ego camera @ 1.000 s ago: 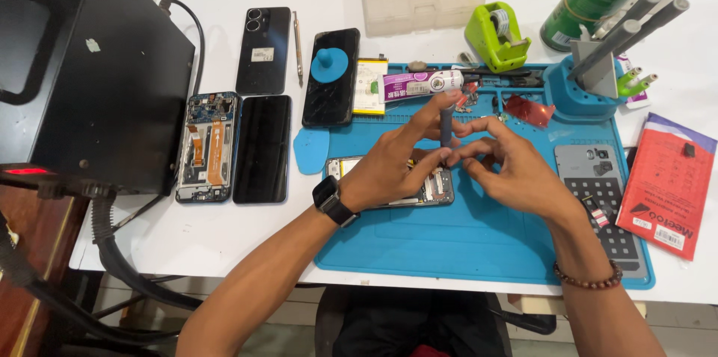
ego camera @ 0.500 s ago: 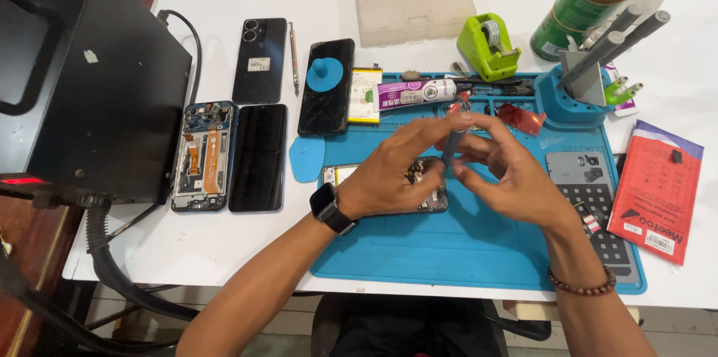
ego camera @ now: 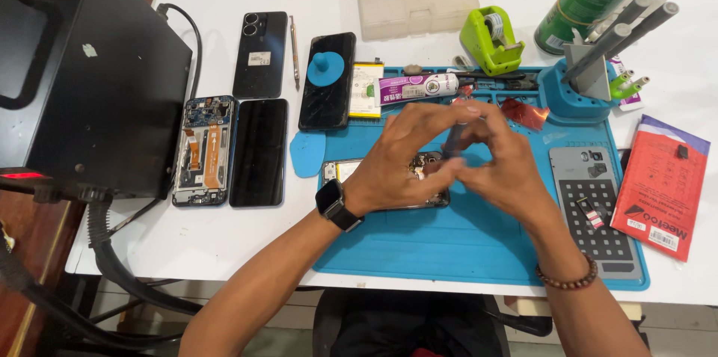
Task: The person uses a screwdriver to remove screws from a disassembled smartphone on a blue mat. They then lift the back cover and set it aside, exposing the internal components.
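Note:
Both of my hands meet over an opened phone (ego camera: 345, 171) that lies on the blue repair mat (ego camera: 479, 237). My left hand (ego camera: 400, 155), with a dark watch on its wrist, curls over the phone's middle and hides most of it. My right hand (ego camera: 499, 166), with a bead bracelet on its wrist, pinches a slim grey screwdriver (ego camera: 454, 140) that stands nearly upright between the fingertips of both hands. Its tip is hidden behind my fingers.
A black box (ego camera: 82, 73) fills the left. Beside it lie an open phone frame (ego camera: 203, 149), a black screen (ego camera: 259, 151), a dark phone (ego camera: 260, 53) and a phone with a blue suction cup (ego camera: 326, 68). A green tape dispenser (ego camera: 490, 39), tool holder (ego camera: 580, 91), grey plate (ego camera: 594, 211) and red booklet (ego camera: 662, 185) sit right.
My hands have closed in tighter around the screwdriver over the phone. The view has shifted slightly.

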